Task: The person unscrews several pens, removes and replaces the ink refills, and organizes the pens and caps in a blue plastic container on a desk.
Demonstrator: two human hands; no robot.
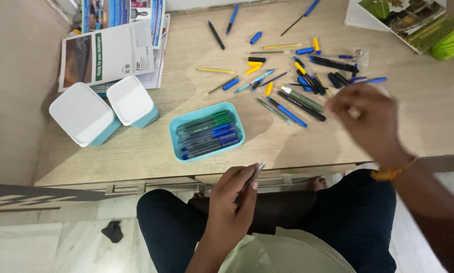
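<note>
My left hand (232, 197) is near my lap, below the table's front edge, with its fingers closed around a dark pen (256, 174) whose tip points up and right. My right hand (371, 119) is blurred over the table's right side, just right of a scatter of loose pens and caps (300, 81); something small and pale shows between its fingers, too blurred to name. A teal tray (207, 131) at the table's front middle holds several green, blue and dark pens laid side by side.
Two white-lidded teal boxes (83, 114) (131, 101) stand at the left, in front of a stack of papers and magazines (110, 50). A picture book (404, 20) and a green object (452, 43) lie at the back right. The wooden table (136, 146) has drawers below.
</note>
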